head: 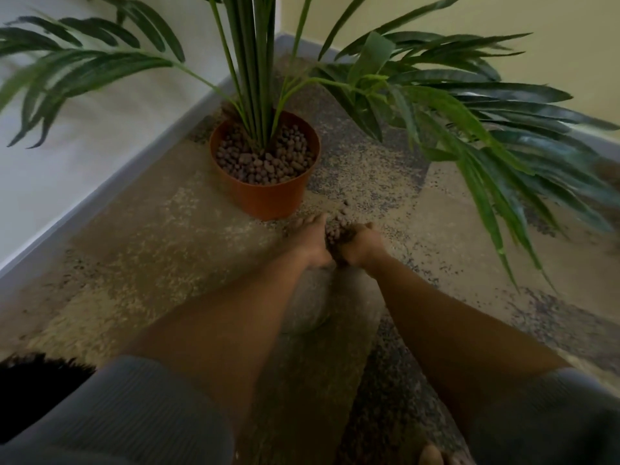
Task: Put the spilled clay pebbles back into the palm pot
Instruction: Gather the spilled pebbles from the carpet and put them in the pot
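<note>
Head view, looking down at a carpeted floor corner. Item one: terracotta-coloured plastic palm pot, upright on the floor near the corner, filled almost to its rim with brown clay pebbles; green palm stems rise from the middle of the fill. Item two: spilled pebbles, a heap gathered between the two hands just in front of the pot's lower right side, with a few loose ones lying on the floor between the heap and the pot. Item three: left hand, fingers reaching forward along the left of the heap and lightly curved against it. Item four: right hand, fingers curled round the right of the heap, cupping it; the two hands meet at the wrists, and motion blur leaves it unclear whether the heap is lifted or resting on the floor. Item five: both forearms bare, with grey ribbed sleeves pushed up at the bottom of the frame. Surroundings: mottled tan and dark speckled carpet; grey skirting board along a white wall at left, pale yellow wall at right. Long palm fronds spread left and right, the right-hand ones hanging low over the floor beside the right arm.
</note>
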`<state>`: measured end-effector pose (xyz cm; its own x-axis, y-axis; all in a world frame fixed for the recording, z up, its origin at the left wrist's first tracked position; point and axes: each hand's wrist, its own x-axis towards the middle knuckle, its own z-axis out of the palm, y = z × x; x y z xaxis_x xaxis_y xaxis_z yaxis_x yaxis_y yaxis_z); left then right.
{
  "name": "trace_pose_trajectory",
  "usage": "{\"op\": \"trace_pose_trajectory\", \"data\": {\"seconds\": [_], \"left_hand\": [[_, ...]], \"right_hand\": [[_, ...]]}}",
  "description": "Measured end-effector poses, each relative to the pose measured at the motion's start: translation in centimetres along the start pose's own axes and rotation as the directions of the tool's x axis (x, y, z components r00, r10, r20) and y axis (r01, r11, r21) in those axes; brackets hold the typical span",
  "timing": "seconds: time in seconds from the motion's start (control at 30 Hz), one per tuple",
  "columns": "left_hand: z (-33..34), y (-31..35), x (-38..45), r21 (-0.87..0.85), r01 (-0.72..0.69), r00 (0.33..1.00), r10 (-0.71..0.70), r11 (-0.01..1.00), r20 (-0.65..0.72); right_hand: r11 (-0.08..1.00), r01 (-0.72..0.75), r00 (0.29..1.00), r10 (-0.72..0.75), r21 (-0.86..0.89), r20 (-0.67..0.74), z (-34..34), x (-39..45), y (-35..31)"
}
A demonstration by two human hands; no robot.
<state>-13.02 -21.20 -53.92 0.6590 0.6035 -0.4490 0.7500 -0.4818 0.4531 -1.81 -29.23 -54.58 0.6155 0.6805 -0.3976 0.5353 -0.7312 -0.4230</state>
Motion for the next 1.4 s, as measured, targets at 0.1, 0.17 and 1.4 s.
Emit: {"op": "trace_pose_trajectory", "data": {"seconds": [0.1,0.17,1.4], "left_hand": [[0.1,0.5,0.3,0.025,-0.054,0.998,0.054,0.998,0.021],[0.2,0.4,0.6,0.046,-0.070,0.997,0.069,0.996,0.019],[0.3,-2.8,-2.8,-0.704,0.356,0.931,-0.299,0.615,0.210]], "right_hand": [[0.988,0.008,0.999,-0.014,0.154,0.043,0.3,0.2,-0.1],[0.974,0.000,1.000,0.001,0.225,-0.004,0.4,0.2,0.2],[0.998,0.050,0.959,-0.060,0.042,0.276,1.3,-3.1,-2.6]]}}
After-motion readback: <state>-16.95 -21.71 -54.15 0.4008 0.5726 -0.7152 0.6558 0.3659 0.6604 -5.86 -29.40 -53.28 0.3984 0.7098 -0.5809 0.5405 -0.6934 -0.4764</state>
